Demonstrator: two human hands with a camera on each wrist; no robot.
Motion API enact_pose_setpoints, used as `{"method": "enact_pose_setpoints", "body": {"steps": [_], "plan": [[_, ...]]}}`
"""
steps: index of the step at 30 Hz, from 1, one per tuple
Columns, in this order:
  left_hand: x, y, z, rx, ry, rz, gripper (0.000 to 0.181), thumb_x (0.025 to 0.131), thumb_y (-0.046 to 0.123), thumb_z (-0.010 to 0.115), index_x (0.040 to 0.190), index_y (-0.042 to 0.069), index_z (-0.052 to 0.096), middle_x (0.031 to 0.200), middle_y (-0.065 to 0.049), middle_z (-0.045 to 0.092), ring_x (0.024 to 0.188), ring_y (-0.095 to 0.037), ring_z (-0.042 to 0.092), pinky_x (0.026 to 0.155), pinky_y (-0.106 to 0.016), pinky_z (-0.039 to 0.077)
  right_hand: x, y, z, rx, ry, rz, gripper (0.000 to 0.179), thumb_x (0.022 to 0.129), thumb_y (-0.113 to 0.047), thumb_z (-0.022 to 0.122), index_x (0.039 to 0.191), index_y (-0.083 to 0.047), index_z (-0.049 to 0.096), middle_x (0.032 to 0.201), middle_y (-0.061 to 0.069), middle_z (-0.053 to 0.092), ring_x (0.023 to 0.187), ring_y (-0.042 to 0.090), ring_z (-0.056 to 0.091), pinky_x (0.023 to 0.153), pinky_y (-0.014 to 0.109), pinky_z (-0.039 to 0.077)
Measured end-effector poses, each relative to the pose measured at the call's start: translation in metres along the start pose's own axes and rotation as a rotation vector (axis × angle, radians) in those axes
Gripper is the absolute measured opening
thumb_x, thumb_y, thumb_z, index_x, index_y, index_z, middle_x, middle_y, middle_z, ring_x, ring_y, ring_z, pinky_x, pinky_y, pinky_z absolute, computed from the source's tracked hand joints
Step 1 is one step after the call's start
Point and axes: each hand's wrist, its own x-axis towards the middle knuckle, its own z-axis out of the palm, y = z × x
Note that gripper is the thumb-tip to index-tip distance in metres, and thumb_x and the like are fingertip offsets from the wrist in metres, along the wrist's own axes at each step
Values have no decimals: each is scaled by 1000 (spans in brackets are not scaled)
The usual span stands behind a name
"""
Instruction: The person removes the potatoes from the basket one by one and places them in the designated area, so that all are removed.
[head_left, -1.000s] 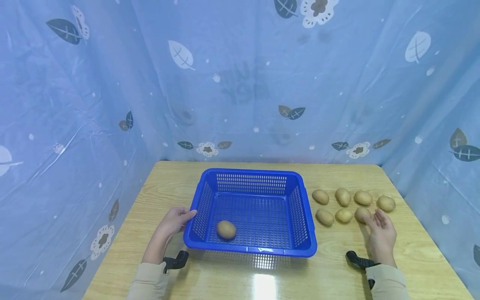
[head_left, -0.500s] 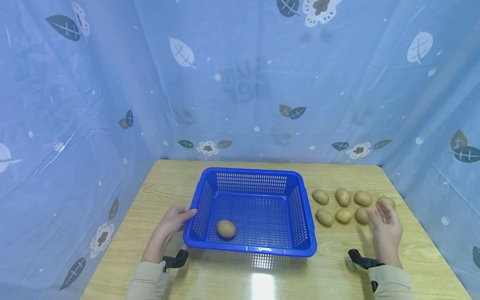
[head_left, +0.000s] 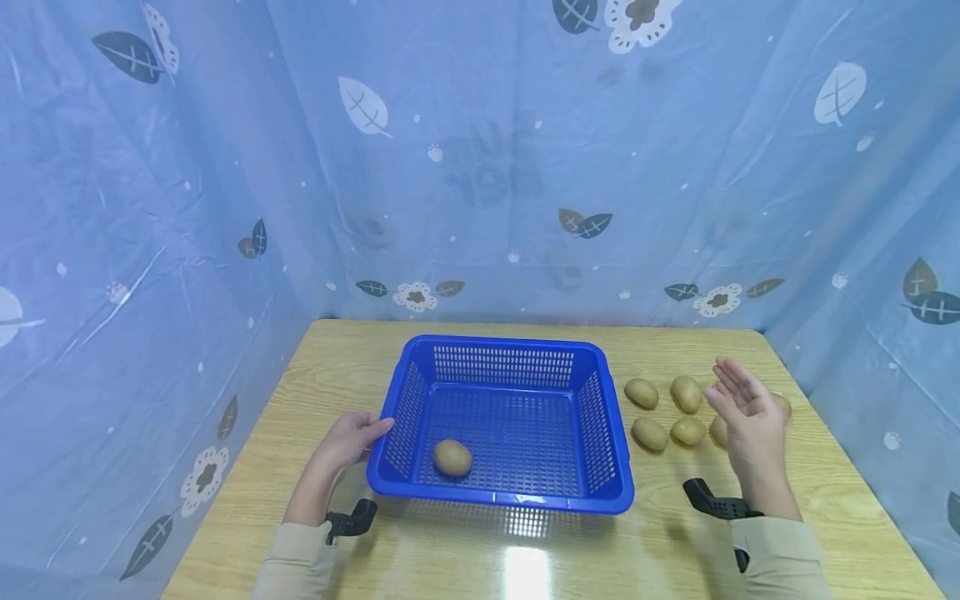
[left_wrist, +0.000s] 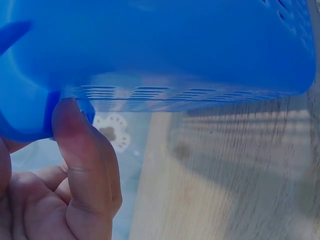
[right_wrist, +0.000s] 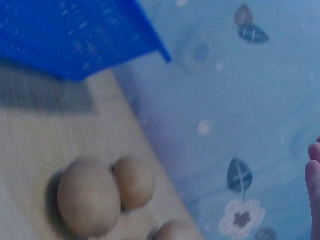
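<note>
My left hand (head_left: 351, 440) grips the left rim of a blue plastic basket (head_left: 498, 500), thumb on top. In the left wrist view, bent fingers (left_wrist: 85, 160) hook under the basket's rim. A single brown potato (head_left: 452, 458) lies inside the basket, near its front left corner. Over the group of potatoes on the right of the table, my right hand (head_left: 753, 425) hovers with its fingers loosely extended and nothing visible in it. It partly covers a front-row potato (head_left: 719, 431) and the far right potato (head_left: 782, 406). Only its fingertips (right_wrist: 314, 172) show in the right wrist view.
Left of the right hand, other potatoes lie in two rows: a back potato (head_left: 641, 393), another back potato (head_left: 686, 394), a front potato (head_left: 649, 434) and a yellower potato (head_left: 688, 430). The wooden table (head_left: 630, 550) is bounded by a blue patterned curtain (head_left: 480, 208).
My right hand shifts slightly right, then moves up and left above the potatoes, covering one in the back row. The left hand and the basket stay where they are.
</note>
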Motion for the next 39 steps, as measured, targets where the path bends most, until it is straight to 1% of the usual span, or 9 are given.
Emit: {"method": "enact_pose_setpoints", "body": {"steps": [5,12,17,24,26,29,31,33,39], "plan": [[-1,0,0,4,0,0,34,97,22,53,107,-9,62,87,-12,70,76,-18,67,72,-34,58,2,-6,17,10,-72,-35,53,86,17,53,136,12,37,131,5,56,122,12,51,101,13,41],[-1,-1,1,4,0,-13,35,97,24,53,105,-8,62,86,-11,70,76,-17,66,73,-35,58,4,-7,34,84,-202,-81,51,87,18,50,136,12,38,131,5,57,124,13,51,103,17,40],[-1,-2,1,-1,-5,-10,35,97,25,53,105,-8,62,87,-12,70,76,-18,66,73,-35,58,6,-7,49,47,-224,-62,50,87,17,52,136,12,38,130,2,58,124,12,51,102,16,41],[0,1,2,7,5,-15,34,97,24,53,106,-8,62,88,-12,70,77,-18,66,73,-34,58,11,-8,70,67,-277,-62,50,88,17,51,136,14,36,132,5,56,125,15,50,104,18,40],[1,1,2,6,2,-9,35,97,24,53,106,-9,61,88,-12,70,77,-18,66,74,-35,58,12,-7,76,60,-289,-55,50,88,15,52,136,13,37,132,3,56,125,14,50,104,18,40],[0,1,2,-1,-2,-7,34,97,23,53,106,-9,61,88,-12,70,78,-18,67,74,-35,58,11,-5,84,34,-312,-44,51,88,13,53,136,12,37,134,4,55,125,13,49,104,18,40],[0,1,1,3,-5,-8,34,97,23,53,106,-9,61,88,-12,70,78,-18,66,75,-36,58,10,-4,90,15,-322,-36,51,88,13,54,136,12,37,135,6,53,125,12,49,104,18,40],[0,1,1,4,-3,-10,34,97,23,53,106,-9,62,88,-11,70,78,-18,66,76,-36,58,9,-2,97,5,-333,-27,52,88,13,55,136,12,37,137,10,52,126,12,49,105,20,40],[0,0,0,-3,-1,-4,33,97,22,53,105,-9,62,87,-12,71,78,-19,67,76,-37,58,5,2,117,-25,-393,-10,52,89,7,57,138,8,38,142,19,44,128,12,47,107,20,38]]}}
